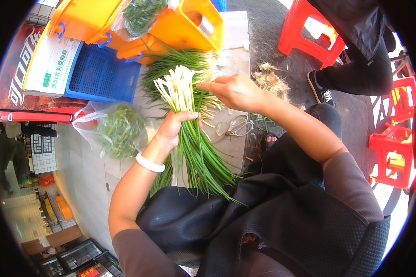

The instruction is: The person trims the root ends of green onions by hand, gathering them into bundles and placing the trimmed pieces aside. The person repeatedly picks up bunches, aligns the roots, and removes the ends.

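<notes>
My left hand [176, 126], below a white bangle, is closed around a bunch of green onions [194, 149]. Their white ends point away from me and the green leaves hang over my black apron [280, 214]. At the right side of the white ends is my right hand [230, 90], index finger extended; whether it pinches a stalk is unclear. More green onions [173, 62] lie on the pavement behind the bunch. Scissors [237, 128] lie on the ground below my right wrist. A clear plastic bag of green vegetables [121, 130] sits left of my left hand.
A blue plastic basket [104, 72] and a carton [52, 65] stand at the left, orange containers [180, 27] at the top. Trimmed roots [270, 81] lie beyond my right forearm. Another person's leg [357, 76] and red plastic stools [312, 31] are at the right.
</notes>
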